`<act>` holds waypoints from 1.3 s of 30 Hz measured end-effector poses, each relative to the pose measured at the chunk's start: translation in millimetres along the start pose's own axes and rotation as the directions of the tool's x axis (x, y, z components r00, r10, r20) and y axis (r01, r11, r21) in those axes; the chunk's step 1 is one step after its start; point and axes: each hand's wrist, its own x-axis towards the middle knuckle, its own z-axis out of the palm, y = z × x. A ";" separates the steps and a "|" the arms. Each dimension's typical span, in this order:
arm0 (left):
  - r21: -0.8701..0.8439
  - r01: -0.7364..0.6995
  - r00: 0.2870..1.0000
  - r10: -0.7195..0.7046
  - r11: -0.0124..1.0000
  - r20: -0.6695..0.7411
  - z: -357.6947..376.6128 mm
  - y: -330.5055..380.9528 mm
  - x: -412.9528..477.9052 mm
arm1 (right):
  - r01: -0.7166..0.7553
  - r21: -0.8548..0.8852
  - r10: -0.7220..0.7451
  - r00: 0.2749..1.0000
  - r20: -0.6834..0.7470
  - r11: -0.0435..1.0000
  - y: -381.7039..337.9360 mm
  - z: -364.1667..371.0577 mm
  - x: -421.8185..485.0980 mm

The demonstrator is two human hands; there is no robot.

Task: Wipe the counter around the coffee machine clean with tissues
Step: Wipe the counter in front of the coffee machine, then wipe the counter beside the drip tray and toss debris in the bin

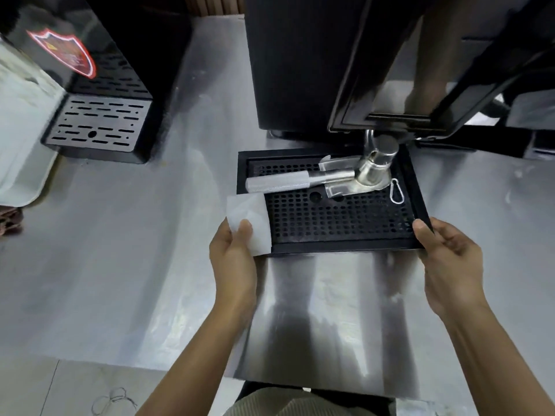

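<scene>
Stainless counter (135,265) before the coffee machine (300,70), bearing a black drip tray (345,248) with a portafilter (300,180) lying on its grille; left hand (232,259) pinches a folded tissue (250,223) under the thumb at the tray's front-left corner; right hand (447,262) grips the front-right corner, thumb on the rim. Judged best: shift the tray level, both sides together, then wipe beneath.

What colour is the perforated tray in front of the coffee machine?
The tray is black, perforated with rows of round holes; the head view shows it best.
</scene>
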 end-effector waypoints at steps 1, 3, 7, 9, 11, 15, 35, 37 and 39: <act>0.010 -0.001 1.000 0.001 1.000 0.023 5.8 0.9 4.6 | -0.002 0.011 0.002 1.000 -0.017 1.000 0.6 -1.8 3.0; 0.056 -0.013 0.997 0.009 0.998 0.071 14.5 1.7 15.2 | 0.000 0.031 0.001 0.999 -0.035 1.000 2.3 -3.2 7.5; 0.102 -0.028 0.994 0.017 0.994 0.110 30.5 3.3 35.1 | 0.012 0.041 -0.009 0.997 -0.076 0.999 -1.7 1.3 18.6; 0.107 -0.027 0.994 0.015 0.994 0.104 36.9 2.2 41.2 | 0.014 0.045 -0.009 0.995 -0.100 0.999 -1.8 2.3 24.9; 0.110 -0.025 0.995 0.014 0.994 0.103 38.5 0.5 43.2 | 0.010 0.049 -0.005 0.994 -0.107 0.999 1.5 1.7 28.2; 0.084 -0.016 0.998 0.011 0.996 0.062 37.8 -4.0 46.9 | 0.012 -0.004 -0.013 0.993 -0.115 1.000 2.6 1.3 30.0; 0.773 -0.613 0.737 0.472 0.165 0.484 -111.7 9.3 148.3 | 0.721 -0.485 -0.517 0.693 0.502 0.495 35.2 109.4 -45.1; 0.737 -0.646 0.747 0.371 0.202 0.553 -111.8 2.2 146.1 | 0.725 -0.463 -0.497 0.688 0.529 0.510 41.2 122.4 -45.2; 0.669 -0.678 0.733 0.342 0.304 0.587 -111.2 -0.9 128.1 | 0.725 -0.448 -0.483 0.685 0.545 0.523 45.2 131.4 -44.0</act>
